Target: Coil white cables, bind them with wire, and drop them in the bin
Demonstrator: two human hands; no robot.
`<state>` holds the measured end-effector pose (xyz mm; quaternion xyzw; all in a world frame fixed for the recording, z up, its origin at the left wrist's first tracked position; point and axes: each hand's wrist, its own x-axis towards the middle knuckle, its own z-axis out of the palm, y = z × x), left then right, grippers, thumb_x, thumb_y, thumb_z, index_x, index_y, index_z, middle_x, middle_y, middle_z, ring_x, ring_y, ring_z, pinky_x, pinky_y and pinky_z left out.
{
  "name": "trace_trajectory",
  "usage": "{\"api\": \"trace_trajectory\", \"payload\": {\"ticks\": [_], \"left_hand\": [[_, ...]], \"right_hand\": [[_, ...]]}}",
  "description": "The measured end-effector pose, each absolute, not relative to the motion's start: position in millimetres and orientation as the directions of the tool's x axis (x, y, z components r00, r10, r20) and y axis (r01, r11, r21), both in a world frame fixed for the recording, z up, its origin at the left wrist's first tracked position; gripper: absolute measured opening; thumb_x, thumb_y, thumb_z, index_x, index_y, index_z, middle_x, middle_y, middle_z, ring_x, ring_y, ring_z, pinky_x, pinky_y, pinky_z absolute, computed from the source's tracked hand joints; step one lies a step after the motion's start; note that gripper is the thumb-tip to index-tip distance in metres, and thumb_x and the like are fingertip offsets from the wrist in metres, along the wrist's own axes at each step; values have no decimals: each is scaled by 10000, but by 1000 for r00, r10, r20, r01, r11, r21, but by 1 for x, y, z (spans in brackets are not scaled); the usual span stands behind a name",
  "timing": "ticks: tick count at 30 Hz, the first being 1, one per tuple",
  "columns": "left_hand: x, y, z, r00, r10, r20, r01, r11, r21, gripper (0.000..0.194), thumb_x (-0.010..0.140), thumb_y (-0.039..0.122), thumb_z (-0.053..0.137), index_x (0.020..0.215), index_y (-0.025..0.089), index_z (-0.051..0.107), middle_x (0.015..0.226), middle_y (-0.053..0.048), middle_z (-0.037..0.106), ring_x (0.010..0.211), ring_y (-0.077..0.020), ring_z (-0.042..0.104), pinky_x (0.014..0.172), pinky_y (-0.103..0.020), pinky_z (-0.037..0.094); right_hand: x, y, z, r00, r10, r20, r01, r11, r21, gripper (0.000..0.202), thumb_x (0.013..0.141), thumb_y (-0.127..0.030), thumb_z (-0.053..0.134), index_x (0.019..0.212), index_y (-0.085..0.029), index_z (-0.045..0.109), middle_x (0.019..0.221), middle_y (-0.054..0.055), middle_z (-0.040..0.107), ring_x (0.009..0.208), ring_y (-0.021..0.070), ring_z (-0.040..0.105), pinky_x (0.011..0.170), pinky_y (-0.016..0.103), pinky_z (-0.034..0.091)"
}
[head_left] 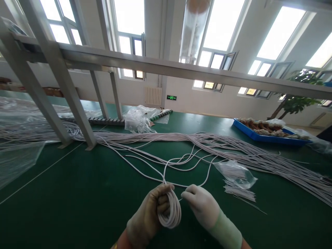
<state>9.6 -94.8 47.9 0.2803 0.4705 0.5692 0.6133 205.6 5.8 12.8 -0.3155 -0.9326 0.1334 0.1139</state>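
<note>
A coil of pale cable (pixel 174 212) is held by my left hand (pixel 147 216), whose gloved fingers wrap round its left side with the thumb on top. From the top of the coil, cable runs up toward the long bundle of pale cables (pixel 168 137) across the green table. Just right of the coil is my gloved right hand (pixel 203 204), its thumb and index finger pinched together on a thin tie that reaches to the coil. The other fingers of that hand are curled.
A pile of short thin ties (pixel 240 191) lies to the right beside a clear plastic bag (pixel 240 175). Farther back stands a blue tray (pixel 272 137) of brown and pale items. A metal frame (pixel 70 97) rises at the left, its rail crossing above the green table (pixel 77 200).
</note>
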Motion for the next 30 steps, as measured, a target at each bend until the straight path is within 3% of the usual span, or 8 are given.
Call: {"api": "trace_trajectory", "payload": {"ticks": [7, 11, 14, 21, 25, 30], "left_hand": [[13, -95, 41, -89, 972, -217, -419, 161, 894, 495, 537, 130, 930, 971, 193, 701, 680, 15, 664, 615, -162, 609, 614, -272, 538], [9, -100, 22, -149, 987, -59, -291, 13, 957, 438, 647, 199, 887, 1051, 198, 717, 945, -70, 737, 834, -240, 679, 803, -348, 577], [8, -99, 21, -107, 994, -25, -251, -3, 968, 403, 698, 222, 851, 1079, 187, 724, 1052, -101, 726, 954, -274, 671, 909, -382, 555], [13, -87, 40, 69, 971, -229, -479, 233, 846, 324, 837, 471, 706, 962, 174, 674, 817, -50, 680, 755, -209, 618, 780, -352, 528], [13, -88, 39, 104, 968, -230, -519, 250, 818, 364, 776, 392, 787, 1037, 172, 661, 893, -59, 727, 837, -229, 653, 843, -365, 523], [19, -91, 58, 84, 947, -310, -590, 298, 751, 341, 720, 439, 818, 897, 171, 704, 830, -56, 737, 844, -239, 669, 835, -359, 510]], "right_hand": [[207, 4, 13, -762, 618, 195, 509, 757, -410, 321, 945, -79, 448, 1091, -209, 702, 1036, 77, 678, 871, 212, 647, 764, 334, 570], [204, -5, 18, -751, 625, 212, 458, 724, -516, 282, 968, -126, 464, 1065, -223, 710, 1024, 68, 680, 881, 212, 649, 781, 332, 568], [200, -12, 22, -738, 651, 175, 453, 671, -587, 256, 967, -137, 489, 1040, -229, 717, 1026, 60, 681, 887, 206, 656, 787, 317, 570], [199, -11, 15, -660, 712, 240, 372, 587, -719, 206, 931, -135, 552, 1072, -216, 679, 995, 68, 677, 868, 221, 676, 768, 331, 588], [198, -12, 11, -671, 709, 217, 331, 548, -768, 241, 908, -108, 586, 1096, -234, 668, 992, 54, 682, 852, 219, 685, 758, 331, 593], [198, -15, 18, -700, 691, 181, 296, 511, -807, 242, 900, -109, 585, 1082, -243, 673, 1001, 50, 677, 872, 225, 680, 776, 350, 593]]}}
